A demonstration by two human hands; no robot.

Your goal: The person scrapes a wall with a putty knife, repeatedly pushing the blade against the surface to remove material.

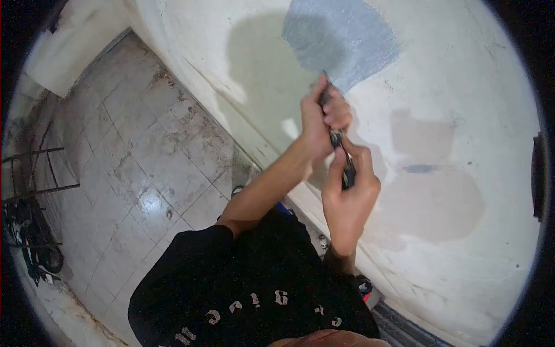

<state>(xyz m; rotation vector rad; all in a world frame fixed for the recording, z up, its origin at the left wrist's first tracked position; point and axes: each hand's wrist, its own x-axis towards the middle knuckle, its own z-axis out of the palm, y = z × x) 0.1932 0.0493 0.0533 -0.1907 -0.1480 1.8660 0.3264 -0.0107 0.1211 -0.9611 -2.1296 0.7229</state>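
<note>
Clasping a slender dark tool (348, 178) near the wall (491, 110), left hand (315, 124) and right hand (350, 202) both wrap its length; a blue-grey patch (352, 40) covers only part, pale surface surrounds it, tip contact unclear

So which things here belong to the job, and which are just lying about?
Job in hand:
slim dark tool, held by left hand and right hand
blue-grey wall patch, probably

Apparently just about:
metal frame
dark wheeled object

Head-worn view; faces forward, steeply down; close
</note>
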